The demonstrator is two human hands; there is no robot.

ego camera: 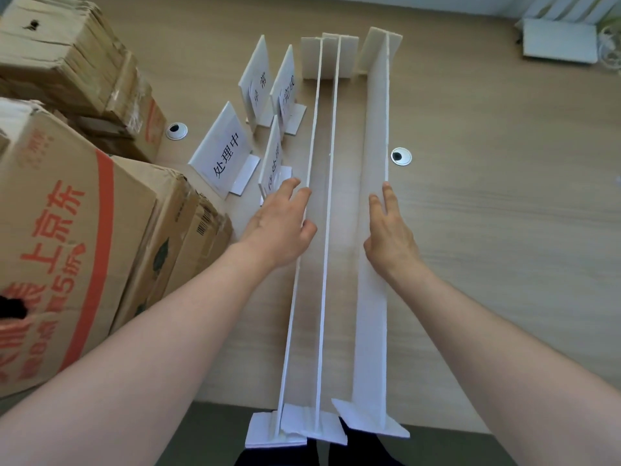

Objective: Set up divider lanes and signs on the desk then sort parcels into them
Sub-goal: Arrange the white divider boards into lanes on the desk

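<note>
Both bare forearms reach forward from the near edge of the desk [487,230], the left from the near-left corner, the right from the near-right. The left hand [280,227] is held palm down with its fingers [285,190] straight and slightly spread, thumb out to the right (whether it touches anything under it cannot be told). The right hand [389,233] is turned on edge, its fingers straight and together and pointing toward the far edge, the thumb tucked low on the left side.
</note>
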